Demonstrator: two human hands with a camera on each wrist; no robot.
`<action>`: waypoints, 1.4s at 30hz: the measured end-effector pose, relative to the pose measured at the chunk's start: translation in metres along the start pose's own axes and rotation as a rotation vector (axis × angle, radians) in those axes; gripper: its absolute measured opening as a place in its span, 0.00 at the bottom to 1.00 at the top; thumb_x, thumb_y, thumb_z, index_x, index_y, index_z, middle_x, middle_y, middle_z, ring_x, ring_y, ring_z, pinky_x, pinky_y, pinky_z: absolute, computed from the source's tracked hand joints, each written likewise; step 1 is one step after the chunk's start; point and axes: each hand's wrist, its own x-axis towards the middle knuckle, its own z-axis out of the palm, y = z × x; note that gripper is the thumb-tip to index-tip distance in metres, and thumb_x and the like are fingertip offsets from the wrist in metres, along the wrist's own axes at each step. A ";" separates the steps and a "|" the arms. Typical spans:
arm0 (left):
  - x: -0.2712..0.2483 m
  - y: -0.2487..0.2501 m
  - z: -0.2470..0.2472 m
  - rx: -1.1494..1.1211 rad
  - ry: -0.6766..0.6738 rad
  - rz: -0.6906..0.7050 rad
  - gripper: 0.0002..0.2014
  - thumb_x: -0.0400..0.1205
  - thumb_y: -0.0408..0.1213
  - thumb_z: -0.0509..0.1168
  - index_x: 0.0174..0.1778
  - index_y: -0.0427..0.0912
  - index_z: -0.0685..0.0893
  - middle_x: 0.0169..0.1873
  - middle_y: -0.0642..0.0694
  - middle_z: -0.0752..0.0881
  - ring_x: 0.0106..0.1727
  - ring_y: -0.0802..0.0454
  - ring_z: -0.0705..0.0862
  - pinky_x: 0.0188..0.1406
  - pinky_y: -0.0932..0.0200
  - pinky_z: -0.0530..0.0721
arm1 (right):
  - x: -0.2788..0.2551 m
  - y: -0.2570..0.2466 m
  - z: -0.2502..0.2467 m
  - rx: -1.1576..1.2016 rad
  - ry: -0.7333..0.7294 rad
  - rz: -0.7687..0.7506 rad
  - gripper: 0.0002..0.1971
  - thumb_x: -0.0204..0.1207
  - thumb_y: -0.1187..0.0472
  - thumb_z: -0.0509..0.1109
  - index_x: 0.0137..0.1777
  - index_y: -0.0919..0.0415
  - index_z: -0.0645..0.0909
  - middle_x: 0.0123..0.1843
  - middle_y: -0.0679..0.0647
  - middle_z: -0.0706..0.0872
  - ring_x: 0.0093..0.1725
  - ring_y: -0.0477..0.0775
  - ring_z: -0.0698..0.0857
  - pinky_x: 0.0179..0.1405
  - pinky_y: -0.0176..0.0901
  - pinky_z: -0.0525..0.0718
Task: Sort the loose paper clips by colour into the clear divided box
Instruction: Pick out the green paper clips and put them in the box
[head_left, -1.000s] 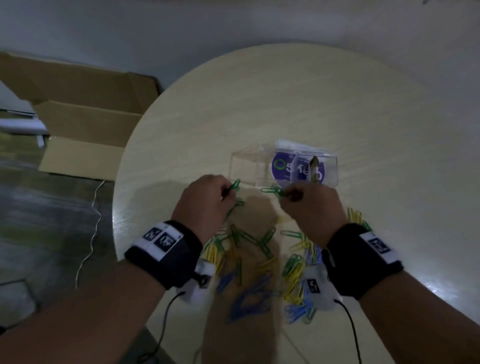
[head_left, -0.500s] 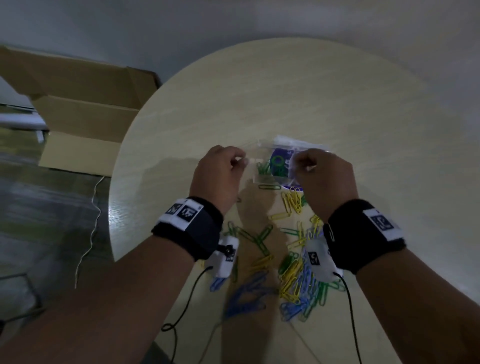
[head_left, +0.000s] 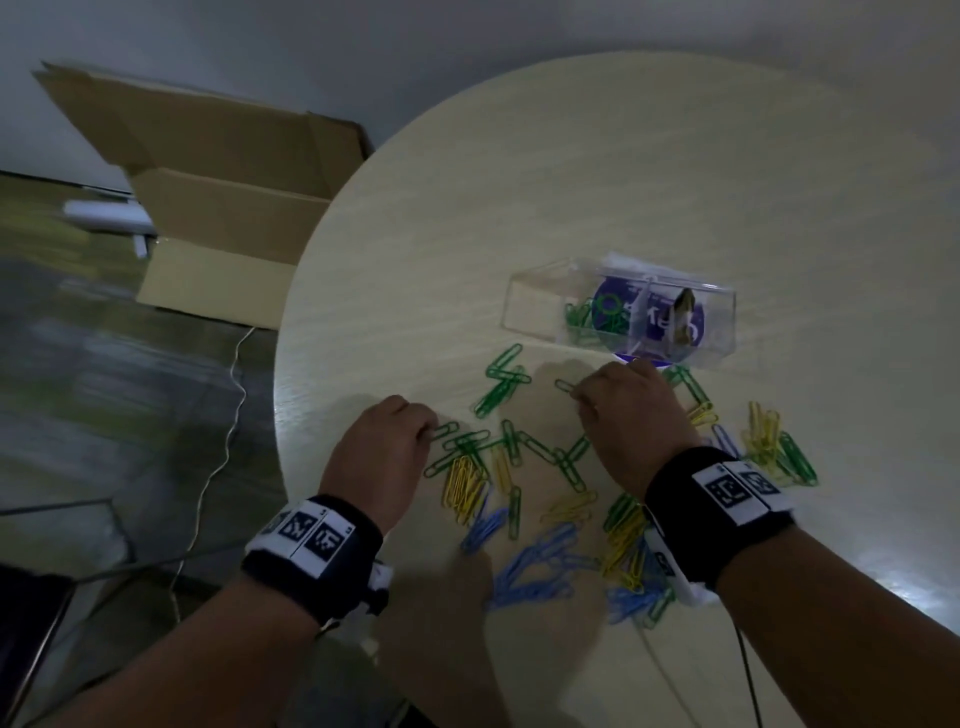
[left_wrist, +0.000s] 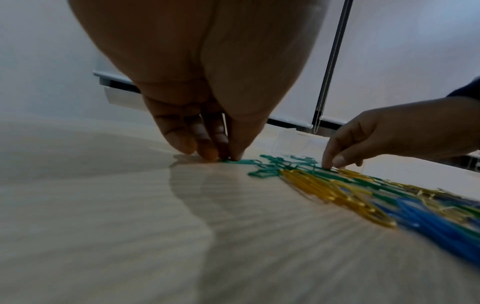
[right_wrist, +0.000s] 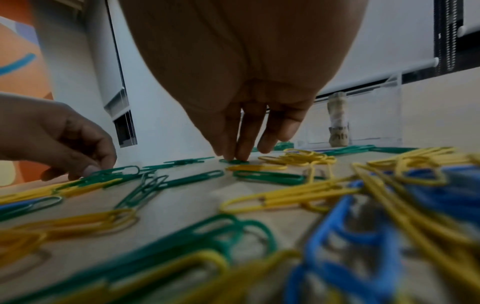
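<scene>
Green, yellow and blue paper clips (head_left: 524, 499) lie scattered flat across the near side of the round table, greens mostly toward the far edge of the spread, blues nearest the person. Just beyond them sits the clear divided box (head_left: 540, 306), upright and open-topped, with a few green clips (head_left: 582, 322) inside it beside the divider; its left end looks bare.

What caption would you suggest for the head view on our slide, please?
Both hands, left hand and right hand, each pinch a green clip beside the clear divided box.
</scene>
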 end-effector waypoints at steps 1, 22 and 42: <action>0.001 -0.002 -0.002 -0.009 0.015 -0.023 0.06 0.82 0.35 0.65 0.50 0.43 0.86 0.44 0.44 0.84 0.45 0.43 0.83 0.43 0.50 0.83 | 0.002 -0.002 -0.003 0.007 0.016 0.000 0.07 0.73 0.61 0.71 0.48 0.61 0.86 0.45 0.60 0.87 0.45 0.65 0.82 0.50 0.54 0.80; -0.001 -0.008 -0.008 -0.145 -0.050 -0.126 0.12 0.78 0.29 0.66 0.57 0.44 0.85 0.49 0.47 0.79 0.49 0.48 0.82 0.52 0.53 0.82 | 0.058 -0.042 0.002 0.136 -0.149 -0.224 0.04 0.67 0.63 0.71 0.38 0.56 0.87 0.55 0.58 0.89 0.58 0.63 0.83 0.60 0.51 0.76; 0.020 0.023 -0.011 -0.199 -0.169 -0.111 0.09 0.79 0.39 0.70 0.54 0.46 0.88 0.47 0.49 0.89 0.49 0.52 0.85 0.50 0.56 0.82 | 0.032 -0.025 -0.009 0.328 -0.138 0.175 0.14 0.78 0.59 0.65 0.62 0.57 0.82 0.58 0.61 0.83 0.59 0.64 0.81 0.58 0.49 0.77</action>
